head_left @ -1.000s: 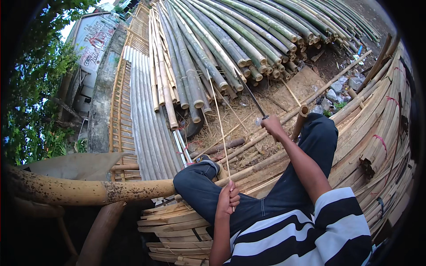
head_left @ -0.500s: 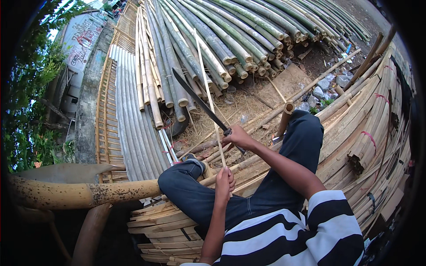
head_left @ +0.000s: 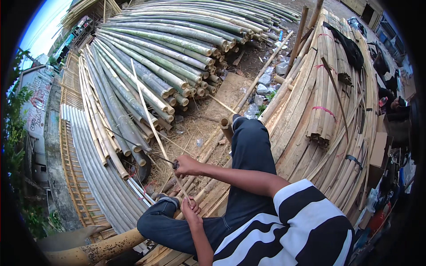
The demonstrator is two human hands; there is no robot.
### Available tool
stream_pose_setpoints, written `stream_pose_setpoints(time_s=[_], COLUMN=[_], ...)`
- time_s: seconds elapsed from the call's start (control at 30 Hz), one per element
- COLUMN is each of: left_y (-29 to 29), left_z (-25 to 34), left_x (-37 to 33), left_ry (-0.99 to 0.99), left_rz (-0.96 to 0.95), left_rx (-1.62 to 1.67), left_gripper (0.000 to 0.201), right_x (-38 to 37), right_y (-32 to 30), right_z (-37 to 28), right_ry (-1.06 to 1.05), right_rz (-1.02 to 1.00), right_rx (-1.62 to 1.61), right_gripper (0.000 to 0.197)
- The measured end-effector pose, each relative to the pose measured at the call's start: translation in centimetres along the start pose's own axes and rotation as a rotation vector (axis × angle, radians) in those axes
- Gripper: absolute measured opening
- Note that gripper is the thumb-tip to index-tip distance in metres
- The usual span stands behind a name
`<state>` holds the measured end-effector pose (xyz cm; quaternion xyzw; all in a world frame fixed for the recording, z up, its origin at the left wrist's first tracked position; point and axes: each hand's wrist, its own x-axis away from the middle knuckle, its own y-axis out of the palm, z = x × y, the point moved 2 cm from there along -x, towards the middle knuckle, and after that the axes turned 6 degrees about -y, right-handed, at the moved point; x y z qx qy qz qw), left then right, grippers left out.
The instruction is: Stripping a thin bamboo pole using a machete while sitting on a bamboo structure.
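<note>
My left hand (head_left: 191,209) is closed round the lower end of a long, pale bamboo strip (head_left: 151,122), near my bent left knee. The strip slants up and away to the left, over the poles. In my right hand (head_left: 187,166) is the dark handle of a machete, gripped just above the left hand. Its blade (head_left: 155,153) points left and crosses the strip close to the right hand. The blade looks thin here, nearly edge-on. Whether its edge touches the strip, I cannot tell.
A large stack of green bamboo poles (head_left: 177,60) spreads ahead. Grey corrugated sheets (head_left: 95,164) and a bamboo ladder (head_left: 77,177) lie left. Split bamboo slats (head_left: 293,137) and a tied bundle (head_left: 323,111) are at right. A short bamboo tube (head_left: 226,129) stands by my right knee.
The view has swung to the right. The machete blade has turned from pointing up and away to lying lower and leftward across the strip. Both hands keep their holds.
</note>
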<state>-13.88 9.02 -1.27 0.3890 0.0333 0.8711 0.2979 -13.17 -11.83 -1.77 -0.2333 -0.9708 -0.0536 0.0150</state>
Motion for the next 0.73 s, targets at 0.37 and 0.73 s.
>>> stream_pose_setpoints(time_s=[0.37,0.73], left_y=[4.1,5.3], left_z=[8.0,15.0], left_x=[-4.5,-16.2], left_ry=[0.201,0.014], left_rz=[-0.053,-0.228], left_rx=[-0.103,0.009], left_gripper=[0.023,0.03], right_x=[-5.4,-15.9], right_y=[-2.8,-8.0], right_z=[-9.6,-11.2], right_ry=[-0.427,-0.468], right_rz=[0.124,0.213], right_rx=[0.545,0.527], right_gripper=[0.021,0.025])
